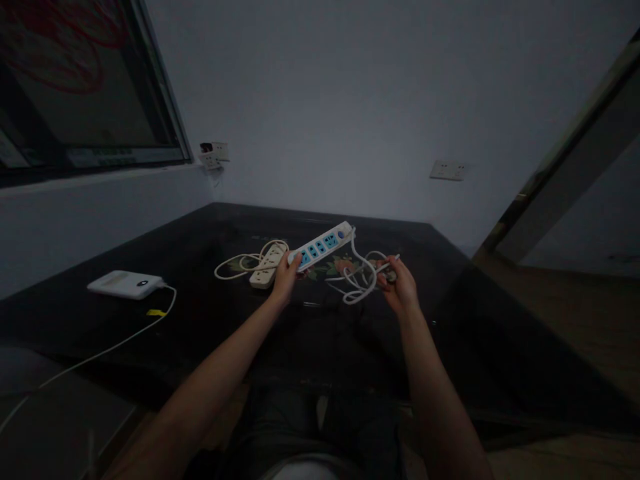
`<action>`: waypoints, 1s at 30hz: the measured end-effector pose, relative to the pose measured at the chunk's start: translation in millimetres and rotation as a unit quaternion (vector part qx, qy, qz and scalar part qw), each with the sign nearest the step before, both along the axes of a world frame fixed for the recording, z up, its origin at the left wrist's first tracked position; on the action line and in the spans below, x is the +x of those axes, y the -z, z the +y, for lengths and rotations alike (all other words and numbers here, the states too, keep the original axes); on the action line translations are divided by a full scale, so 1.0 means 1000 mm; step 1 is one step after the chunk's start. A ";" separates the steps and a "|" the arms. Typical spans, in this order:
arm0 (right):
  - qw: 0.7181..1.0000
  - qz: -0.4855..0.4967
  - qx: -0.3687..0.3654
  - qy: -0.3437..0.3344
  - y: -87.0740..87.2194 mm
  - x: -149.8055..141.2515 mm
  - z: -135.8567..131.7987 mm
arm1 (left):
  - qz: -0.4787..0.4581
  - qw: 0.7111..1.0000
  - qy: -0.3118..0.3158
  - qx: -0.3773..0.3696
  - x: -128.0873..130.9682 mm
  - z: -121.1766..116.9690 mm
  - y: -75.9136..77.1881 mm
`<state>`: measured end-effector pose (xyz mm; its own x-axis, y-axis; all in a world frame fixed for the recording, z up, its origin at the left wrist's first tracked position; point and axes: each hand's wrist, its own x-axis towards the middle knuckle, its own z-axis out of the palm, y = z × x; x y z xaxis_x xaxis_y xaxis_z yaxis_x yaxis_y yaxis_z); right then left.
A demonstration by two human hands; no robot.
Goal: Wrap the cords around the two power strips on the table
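Observation:
My left hand (pixel 285 274) grips the near left end of a white power strip (pixel 324 245) with blue socket faces, which slants up to the right above the table. From the strip's far end a white cord (pixel 367 283) hangs in loose loops. My right hand (pixel 400 280) is closed on the other part of this cord; whether the plug is among the fingers is hard to make out. A second, cream power strip (pixel 267 267) lies on the table just left of my left hand, its own cable (pixel 235 263) looped beside it.
The dark glossy table (pixel 325 347) has a flower pattern in its middle. At the left lies a white power bank (pixel 125 285) with a cable running off the edge, near a yellow tag (pixel 157 313). Wall sockets (pixel 447 170) sit on the wall behind.

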<state>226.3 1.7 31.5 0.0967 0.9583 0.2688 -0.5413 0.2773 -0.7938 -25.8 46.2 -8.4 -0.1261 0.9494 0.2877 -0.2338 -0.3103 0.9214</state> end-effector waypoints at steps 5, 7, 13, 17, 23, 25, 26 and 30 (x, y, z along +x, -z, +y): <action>1.000 -0.022 -0.003 0.004 0.000 0.000 -0.001 | 0.107 0.993 -0.030 -0.025 0.003 -0.001 0.006; 0.999 -0.027 -0.015 0.028 0.001 0.002 0.000 | 0.141 0.989 -0.038 -0.018 0.004 0.000 0.007; 0.993 -0.079 -0.031 0.077 0.007 0.009 0.005 | 0.201 0.977 -0.056 0.028 0.003 0.000 0.005; 0.990 -0.116 -0.020 0.074 0.005 0.009 0.004 | 0.317 0.942 -0.071 0.081 0.002 -0.005 0.003; 0.986 -0.160 -0.025 0.032 -0.002 0.006 -0.005 | 0.344 0.934 -0.048 0.083 0.001 -0.007 0.001; 0.986 -0.166 -0.016 0.017 -0.004 0.006 -0.008 | 0.345 0.933 -0.052 0.087 0.000 -0.007 0.000; 0.985 -0.170 -0.012 0.007 -0.004 0.007 -0.009 | 0.345 0.933 -0.056 0.089 0.000 -0.007 -0.001; 0.982 -0.190 -0.002 -0.008 -0.005 0.009 -0.011 | 0.341 0.933 -0.071 0.092 -0.001 -0.010 -0.005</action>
